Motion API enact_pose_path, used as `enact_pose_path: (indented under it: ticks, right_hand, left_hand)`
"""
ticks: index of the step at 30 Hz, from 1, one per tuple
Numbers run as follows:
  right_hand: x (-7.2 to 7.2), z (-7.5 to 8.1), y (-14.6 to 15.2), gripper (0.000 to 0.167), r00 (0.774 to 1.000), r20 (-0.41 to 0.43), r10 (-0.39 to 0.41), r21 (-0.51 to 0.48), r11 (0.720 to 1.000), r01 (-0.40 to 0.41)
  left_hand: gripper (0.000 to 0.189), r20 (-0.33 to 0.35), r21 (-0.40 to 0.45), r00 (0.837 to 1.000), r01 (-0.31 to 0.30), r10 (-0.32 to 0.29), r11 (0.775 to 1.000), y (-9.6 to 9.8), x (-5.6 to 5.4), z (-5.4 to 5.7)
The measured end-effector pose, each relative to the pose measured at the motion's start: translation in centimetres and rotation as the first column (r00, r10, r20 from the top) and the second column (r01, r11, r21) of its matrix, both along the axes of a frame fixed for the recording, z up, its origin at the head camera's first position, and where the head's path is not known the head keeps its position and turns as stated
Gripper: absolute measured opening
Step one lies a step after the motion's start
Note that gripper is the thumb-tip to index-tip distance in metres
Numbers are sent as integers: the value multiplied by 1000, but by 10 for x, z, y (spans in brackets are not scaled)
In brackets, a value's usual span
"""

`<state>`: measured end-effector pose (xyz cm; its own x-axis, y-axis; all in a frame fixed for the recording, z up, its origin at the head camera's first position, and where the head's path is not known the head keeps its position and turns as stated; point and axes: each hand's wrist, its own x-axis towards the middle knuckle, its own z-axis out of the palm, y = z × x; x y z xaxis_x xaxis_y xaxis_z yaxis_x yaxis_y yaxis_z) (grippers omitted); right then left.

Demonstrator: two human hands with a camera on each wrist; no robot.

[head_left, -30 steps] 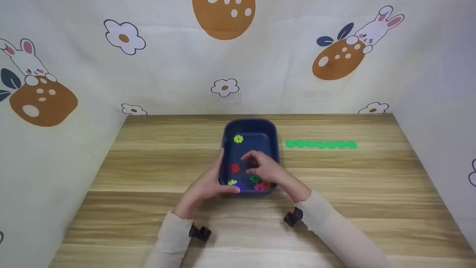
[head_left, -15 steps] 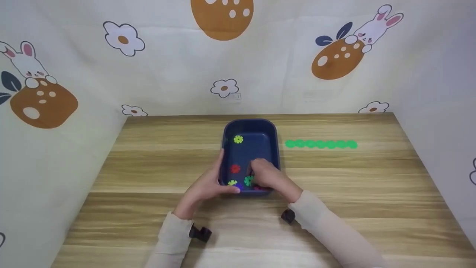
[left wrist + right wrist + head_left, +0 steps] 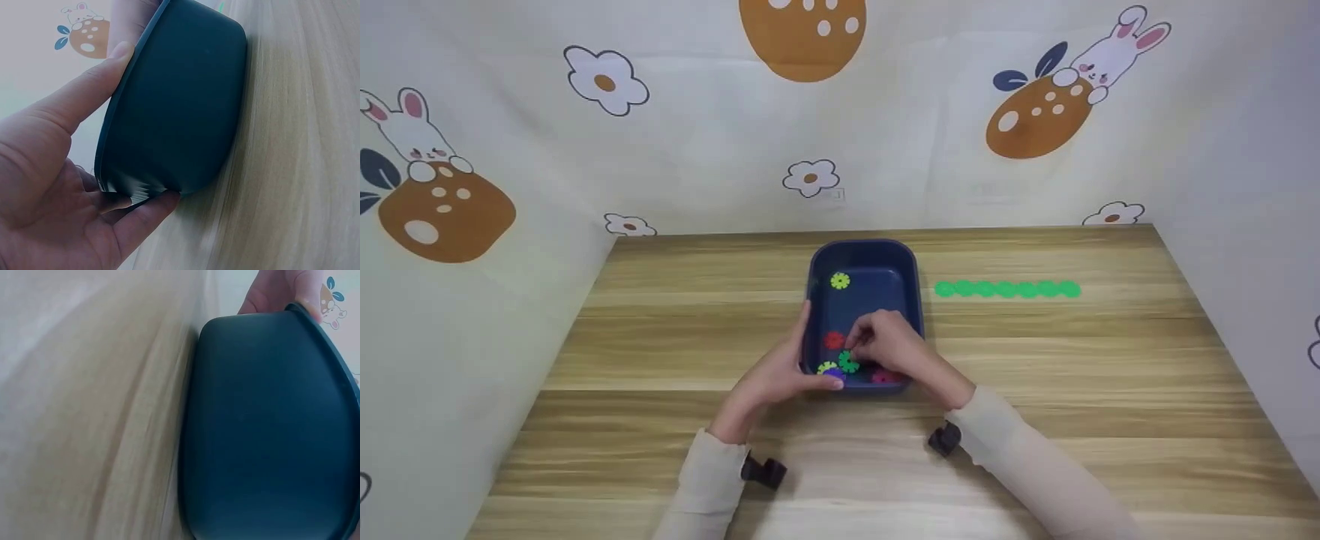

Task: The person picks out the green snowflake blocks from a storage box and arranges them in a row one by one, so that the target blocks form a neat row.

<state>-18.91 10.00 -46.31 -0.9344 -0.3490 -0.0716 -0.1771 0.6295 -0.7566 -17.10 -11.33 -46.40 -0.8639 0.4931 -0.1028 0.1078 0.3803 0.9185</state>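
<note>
A dark blue plastic bin [image 3: 877, 289] stands on the wooden table. My left hand [image 3: 772, 375] grips its near left corner, thumb over the near rim and fingers along the side; in the left wrist view the thumb [image 3: 93, 90] presses on the rim. Inside the bin, my right hand [image 3: 889, 345] pinches a green flower-shaped disc [image 3: 848, 362] by its edge. Close by lie a red disc [image 3: 834, 340], a purple disc [image 3: 833, 373] and a yellow disc [image 3: 826, 367]. A pink-red disc [image 3: 885, 376] is partly under the right hand. Another yellow disc [image 3: 840, 280] lies farther back.
To the right of the bin, a straight row of several joined green discs [image 3: 1006, 289] lies on the table [image 3: 660, 330]. A cloth printed with rabbits and flowers [image 3: 720, 135] hangs behind the table and at its sides.
My right hand has dipped into the near end of the bin and taken the green disc, which has shifted left toward the purple one. The left hand keeps its grip.
</note>
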Motion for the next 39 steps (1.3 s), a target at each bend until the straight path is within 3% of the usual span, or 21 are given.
enact_pose_path:
  ticks: [7,15,22,31,39]
  right_hand:
    - [4,4,1,4,999,7,-36,-103,994,36]
    - [3,11,6,7,997,-10,-80,-229,971,76]
    - [0,23,13,4,992,-51,-116,-243,965,100]
    - [-5,35,28,6,986,-55,-155,-295,946,133]
    - [-5,45,44,8,976,-35,-214,-302,933,194]
  left_hand:
    - [127,25,9,1000,-5,5,1000,0,0,-1]
    - [127,23,-46,1000,-17,18,999,0,0,-1]
    - [127,37,-44,999,-28,30,999,0,1,0]
    - [127,3,7,1000,-1,1,1000,0,0,-1]
    - [128,28,2,999,-23,23,1000,0,1,0]
